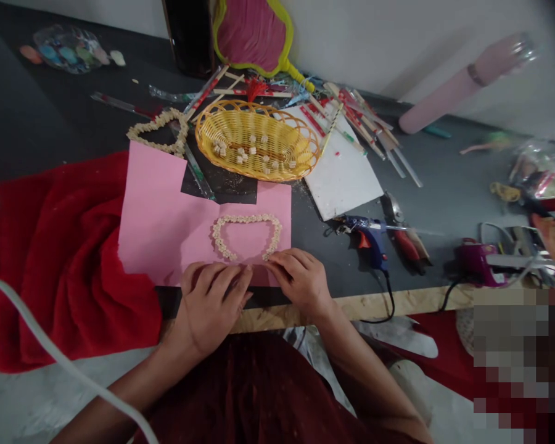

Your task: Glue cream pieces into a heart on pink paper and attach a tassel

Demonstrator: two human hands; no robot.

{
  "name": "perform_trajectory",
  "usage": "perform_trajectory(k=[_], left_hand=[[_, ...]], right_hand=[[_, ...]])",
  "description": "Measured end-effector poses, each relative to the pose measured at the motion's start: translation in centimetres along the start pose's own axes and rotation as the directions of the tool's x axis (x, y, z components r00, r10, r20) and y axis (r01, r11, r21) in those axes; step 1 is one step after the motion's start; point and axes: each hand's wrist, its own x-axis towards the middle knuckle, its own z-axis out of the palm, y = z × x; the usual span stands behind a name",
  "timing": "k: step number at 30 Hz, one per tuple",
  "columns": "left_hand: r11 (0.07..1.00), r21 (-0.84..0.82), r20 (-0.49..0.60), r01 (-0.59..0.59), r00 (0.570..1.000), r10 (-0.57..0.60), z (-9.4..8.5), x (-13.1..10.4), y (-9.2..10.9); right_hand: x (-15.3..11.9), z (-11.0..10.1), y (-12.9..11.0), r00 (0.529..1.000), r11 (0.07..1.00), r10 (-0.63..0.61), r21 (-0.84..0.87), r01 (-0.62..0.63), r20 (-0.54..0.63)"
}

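An unclosed outline of small cream pieces (246,219) lies on a pink sheet of paper (155,203), with a gap on the side toward me. My right hand (303,280) pinches the outline's lower right end between thumb and fingertips. Those fingertips hide what exactly lies between them. Over the sheet's near edge rests my left hand (213,299), open, its fingers stretched out close to the lower left end. A finished heart-shaped frame of similar cream pieces (180,132) sits at the sheet's upper left corner. Beyond the sheet, a yellow woven basket (259,111) holds several loose cream pieces (243,154).
On the right lie a blue glue gun (374,243) and red-handled pliers (407,240). Sticks (361,120), a white board (346,185) and a pink bottle (448,95) are farther back. A red cloth (74,259) hangs over the left edge; a white cable (69,364) crosses in front.
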Motion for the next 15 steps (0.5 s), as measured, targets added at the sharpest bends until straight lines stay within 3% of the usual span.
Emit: perform_trajectory(k=[12,15], left_hand=[[1.0,0.008,-0.026,-0.009,1.0,0.009,-0.17,0.28,0.14],[1.0,-0.004,-0.079,-0.008,0.997,0.008,-0.13,0.24,0.1]], right_hand=[[-0.07,-0.09,0.15,1.0,0.999,0.003,0.054,-0.004,0.018],[-0.2,-0.12,0.22,1.0,0.998,-0.004,0.056,0.003,0.013]])
